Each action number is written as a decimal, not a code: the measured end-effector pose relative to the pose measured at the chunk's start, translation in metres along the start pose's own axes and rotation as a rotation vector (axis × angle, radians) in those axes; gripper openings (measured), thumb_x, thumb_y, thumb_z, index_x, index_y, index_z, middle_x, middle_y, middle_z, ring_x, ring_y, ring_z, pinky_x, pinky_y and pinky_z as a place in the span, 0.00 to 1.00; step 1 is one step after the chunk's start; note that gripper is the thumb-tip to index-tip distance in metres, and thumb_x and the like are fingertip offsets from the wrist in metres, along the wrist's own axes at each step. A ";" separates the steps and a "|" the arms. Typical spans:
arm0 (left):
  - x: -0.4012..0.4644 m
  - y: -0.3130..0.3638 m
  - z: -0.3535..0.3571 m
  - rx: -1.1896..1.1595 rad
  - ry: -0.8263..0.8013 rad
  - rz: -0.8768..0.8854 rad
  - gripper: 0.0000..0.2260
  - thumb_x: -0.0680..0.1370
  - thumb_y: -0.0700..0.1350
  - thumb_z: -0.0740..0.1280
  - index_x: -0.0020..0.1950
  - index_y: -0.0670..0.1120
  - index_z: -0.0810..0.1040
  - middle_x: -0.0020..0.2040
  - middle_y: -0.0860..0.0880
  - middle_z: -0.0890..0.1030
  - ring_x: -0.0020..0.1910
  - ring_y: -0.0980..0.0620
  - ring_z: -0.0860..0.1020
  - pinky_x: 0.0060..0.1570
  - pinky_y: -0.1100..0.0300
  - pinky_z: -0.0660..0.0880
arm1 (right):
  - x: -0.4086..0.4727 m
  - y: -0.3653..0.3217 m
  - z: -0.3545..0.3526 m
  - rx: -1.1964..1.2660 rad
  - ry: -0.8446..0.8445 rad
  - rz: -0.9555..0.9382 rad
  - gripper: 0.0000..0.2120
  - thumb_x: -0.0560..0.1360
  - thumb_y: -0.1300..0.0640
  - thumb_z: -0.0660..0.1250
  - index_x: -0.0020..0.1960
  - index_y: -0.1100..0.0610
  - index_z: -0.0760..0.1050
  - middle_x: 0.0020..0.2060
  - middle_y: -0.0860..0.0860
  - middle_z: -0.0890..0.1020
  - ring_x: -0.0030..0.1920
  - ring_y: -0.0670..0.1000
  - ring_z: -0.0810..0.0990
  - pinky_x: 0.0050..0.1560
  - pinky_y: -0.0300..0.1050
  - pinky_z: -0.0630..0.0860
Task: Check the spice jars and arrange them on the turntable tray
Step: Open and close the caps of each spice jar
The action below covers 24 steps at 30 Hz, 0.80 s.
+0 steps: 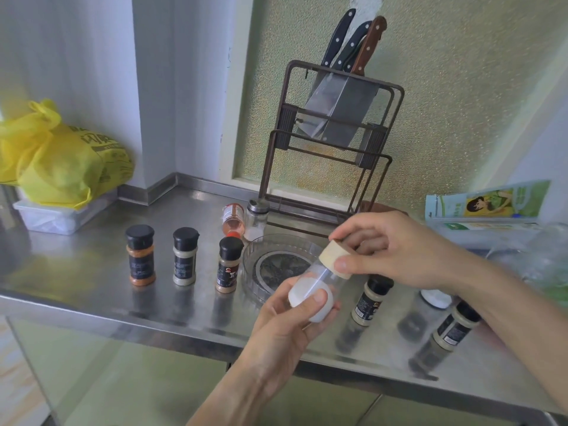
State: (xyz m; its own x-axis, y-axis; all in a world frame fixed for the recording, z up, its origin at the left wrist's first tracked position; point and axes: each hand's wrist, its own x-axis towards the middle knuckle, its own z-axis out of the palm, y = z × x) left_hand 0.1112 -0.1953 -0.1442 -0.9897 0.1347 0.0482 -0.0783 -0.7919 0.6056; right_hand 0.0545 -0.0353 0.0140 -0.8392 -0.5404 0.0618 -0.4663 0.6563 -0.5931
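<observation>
My left hand [285, 321] grips the base of a clear jar of white powder [310, 290], tilted above the counter. My right hand [390, 250] pinches its wooden lid [333, 256]. Just behind it the clear turntable tray [261, 256] sits with no jars on it. Three black-capped spice jars stand left of the tray: orange powder [140, 255], pale powder [184, 256], tan powder [229, 264]. Two more pale jars stand at the right [372, 299] [455, 327], and a white-topped jar [436, 298] is partly hidden under my right forearm.
A knife rack [332, 142] with several knives stands behind the tray. In front of it a red-capped bottle [234, 219] lies down beside a small glass shaker [256, 219]. A yellow bag [61, 158] rests on a plastic box at far left. Packets [485, 204] lie at right.
</observation>
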 end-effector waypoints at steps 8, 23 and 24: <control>-0.002 -0.006 0.000 0.305 0.181 0.174 0.20 0.66 0.46 0.82 0.53 0.42 0.80 0.52 0.33 0.83 0.53 0.40 0.82 0.66 0.41 0.77 | 0.006 0.012 0.036 0.164 0.260 0.039 0.17 0.67 0.43 0.80 0.53 0.46 0.86 0.43 0.45 0.89 0.45 0.47 0.88 0.58 0.53 0.83; 0.014 0.127 0.031 1.679 0.280 0.304 0.24 0.74 0.64 0.72 0.64 0.52 0.80 0.57 0.58 0.84 0.55 0.57 0.82 0.59 0.55 0.80 | 0.056 -0.003 0.073 0.246 0.457 0.193 0.26 0.63 0.45 0.83 0.57 0.47 0.77 0.50 0.44 0.85 0.49 0.47 0.85 0.53 0.52 0.82; 0.023 0.147 0.034 1.715 0.280 0.325 0.19 0.75 0.62 0.71 0.60 0.51 0.82 0.55 0.57 0.85 0.53 0.57 0.83 0.57 0.54 0.80 | 0.065 -0.005 0.071 0.239 0.481 0.193 0.25 0.65 0.47 0.83 0.57 0.49 0.76 0.50 0.44 0.84 0.50 0.48 0.84 0.51 0.50 0.81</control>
State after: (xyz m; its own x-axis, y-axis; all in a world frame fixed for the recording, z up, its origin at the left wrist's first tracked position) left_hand 0.0808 -0.2883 -0.0267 -0.9415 -0.1289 0.3114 0.1276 0.7190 0.6832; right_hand 0.0219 -0.1110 -0.0357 -0.9619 -0.0857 0.2595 -0.2627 0.5515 -0.7917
